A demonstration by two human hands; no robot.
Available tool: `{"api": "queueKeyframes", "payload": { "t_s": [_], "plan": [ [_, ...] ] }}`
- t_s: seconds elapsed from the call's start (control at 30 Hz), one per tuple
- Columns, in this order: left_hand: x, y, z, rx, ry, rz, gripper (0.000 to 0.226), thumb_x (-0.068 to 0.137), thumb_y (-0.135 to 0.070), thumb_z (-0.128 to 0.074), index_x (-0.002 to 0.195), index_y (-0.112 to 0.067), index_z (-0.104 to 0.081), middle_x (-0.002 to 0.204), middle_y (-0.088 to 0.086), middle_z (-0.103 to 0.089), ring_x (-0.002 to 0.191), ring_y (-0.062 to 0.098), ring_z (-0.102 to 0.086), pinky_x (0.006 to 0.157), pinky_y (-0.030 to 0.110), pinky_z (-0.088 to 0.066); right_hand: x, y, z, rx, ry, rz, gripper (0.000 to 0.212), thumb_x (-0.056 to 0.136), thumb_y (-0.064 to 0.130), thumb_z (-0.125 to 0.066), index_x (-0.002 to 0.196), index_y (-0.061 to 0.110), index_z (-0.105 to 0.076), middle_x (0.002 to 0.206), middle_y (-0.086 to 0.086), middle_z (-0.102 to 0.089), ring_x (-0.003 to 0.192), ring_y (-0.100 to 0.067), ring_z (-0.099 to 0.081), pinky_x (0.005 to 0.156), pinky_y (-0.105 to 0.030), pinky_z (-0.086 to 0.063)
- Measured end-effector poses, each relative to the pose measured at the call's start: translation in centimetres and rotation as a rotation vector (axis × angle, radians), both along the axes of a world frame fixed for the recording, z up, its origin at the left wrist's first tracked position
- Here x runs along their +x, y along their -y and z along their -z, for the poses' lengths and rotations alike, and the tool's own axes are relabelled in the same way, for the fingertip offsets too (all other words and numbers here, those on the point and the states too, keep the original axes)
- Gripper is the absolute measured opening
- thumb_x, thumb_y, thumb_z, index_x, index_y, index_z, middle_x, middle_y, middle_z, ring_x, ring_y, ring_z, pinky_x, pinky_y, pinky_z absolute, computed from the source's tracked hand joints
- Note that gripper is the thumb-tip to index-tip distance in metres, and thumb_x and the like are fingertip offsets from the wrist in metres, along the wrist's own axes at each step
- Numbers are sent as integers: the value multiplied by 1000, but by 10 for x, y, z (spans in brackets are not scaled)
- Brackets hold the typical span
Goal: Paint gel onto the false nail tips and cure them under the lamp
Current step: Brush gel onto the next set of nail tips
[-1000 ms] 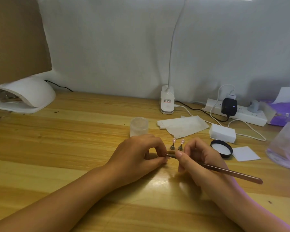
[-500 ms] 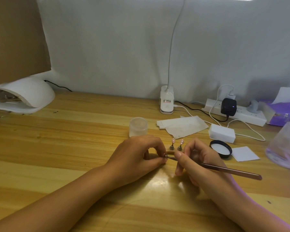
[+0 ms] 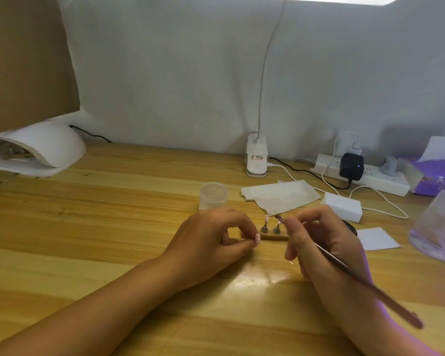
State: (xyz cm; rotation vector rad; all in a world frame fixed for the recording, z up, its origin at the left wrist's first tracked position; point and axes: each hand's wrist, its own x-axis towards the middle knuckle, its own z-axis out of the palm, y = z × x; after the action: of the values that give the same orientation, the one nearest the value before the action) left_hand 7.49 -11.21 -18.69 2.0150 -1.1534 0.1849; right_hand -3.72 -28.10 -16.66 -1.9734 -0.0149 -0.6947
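Note:
My left hand (image 3: 216,237) rests on the table and pinches a pink false nail tip (image 3: 258,238) between thumb and forefinger, at the left end of a small brown holder strip (image 3: 276,237). Two more pink nail tips (image 3: 266,218) stand on little metal stems on that strip. My right hand (image 3: 324,240) grips a thin brown gel brush (image 3: 357,276) like a pen. The brush's tip touches the right-hand standing nail tip (image 3: 278,222). The white curing lamp (image 3: 46,147) sits at the far left of the table.
A frosted jar (image 3: 213,196) stands just behind my left hand. A tissue (image 3: 280,196), white box (image 3: 342,206), desk lamp base (image 3: 257,160), power strip (image 3: 370,176) and cables lie behind. A paper square (image 3: 375,238) and a clear bottle (image 3: 437,227) are at the right.
The brush tip has moved up and right, from the nail tip in my left fingers to the right-hand tip on the strip. My left hand stayed put.

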Motion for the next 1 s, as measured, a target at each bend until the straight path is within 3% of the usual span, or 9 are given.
{"api": "queueKeyframes", "payload": {
  "t_s": [0.13,0.27,0.4,0.7,0.77,0.87,1.0],
  "plan": [
    [-5,2,-1,18,98,-2,7,87,-36,-69,93,-31,-69,104,-16,-65,54,1,-52,54,24,-43,-1,-4,7,-319,74,4,27,85,29,-68,108,35,-55,94,18,-65,74,-5,-65,56,-20,-51],
    [-8,1,-4,75,147,0,21,89,-42,-56,102,-31,-67,104,-20,-68,59,-4,-52,57,23,-48,0,-6,11,-568,131,10,45,83,23,-73,118,34,-48,101,16,-61,70,-5,-60,52,-25,-52],
    [-9,0,-4,97,143,3,27,88,-48,-49,104,-33,-65,101,-21,-68,61,2,-56,58,22,-48,0,-4,12,-596,109,25,50,81,23,-77,118,35,-46,100,18,-59,66,-4,-58,51,-24,-52],
    [-8,1,-4,61,143,14,18,90,-41,-59,103,-31,-65,98,-20,-67,61,4,-59,54,27,-50,2,0,15,-565,115,32,42,83,26,-70,116,35,-45,92,17,-60,59,-8,-59,58,-28,-57],
    [-9,1,-4,75,142,12,22,89,-45,-54,103,-32,-64,99,-20,-68,61,3,-59,55,28,-50,2,0,16,-569,127,31,43,82,23,-72,115,33,-46,91,17,-60,58,-6,-58,61,-26,-56],
    [-9,1,-3,101,145,6,24,89,-47,-50,103,-34,-64,99,-20,-69,62,1,-58,56,25,-50,3,0,16,-582,107,31,45,82,23,-73,114,35,-45,90,17,-59,58,-7,-58,54,-22,-53],
    [-9,1,-4,118,148,6,26,88,-48,-49,103,-33,-65,98,-20,-68,61,-2,-56,56,22,-50,3,0,16,-587,62,32,47,80,22,-76,112,38,-46,86,23,-55,60,-6,-56,56,-9,-39]
  ]
}}
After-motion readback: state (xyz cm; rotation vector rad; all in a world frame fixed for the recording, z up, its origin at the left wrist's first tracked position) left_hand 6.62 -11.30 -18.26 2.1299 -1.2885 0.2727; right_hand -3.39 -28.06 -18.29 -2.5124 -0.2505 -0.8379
